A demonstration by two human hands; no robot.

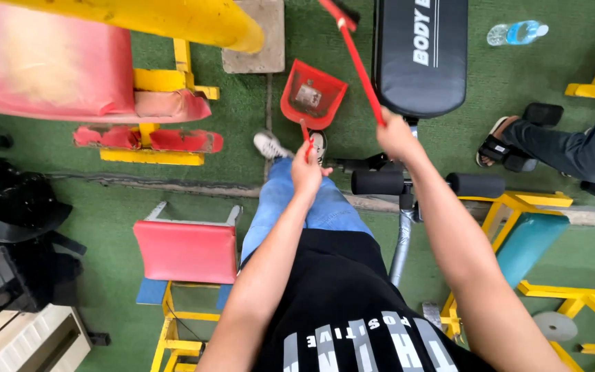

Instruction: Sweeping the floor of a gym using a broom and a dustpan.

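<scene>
Left hand [306, 172] grips the red dustpan [312, 95] handle; right hand [395, 134] clasps the red broom [358, 63] stick (both over green floor [242, 110]).

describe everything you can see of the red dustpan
The red dustpan looks like moulded plastic: a shallow scoop with raised side walls and a thin red handle running back toward the person. It hangs above the green turf, just ahead of the white shoes, its open mouth facing away. A small pale, greyish bit of debris lies inside it. The left hand grips the handle's end; nothing else touches the pan. The red broom handle passes close on its right side.
</scene>
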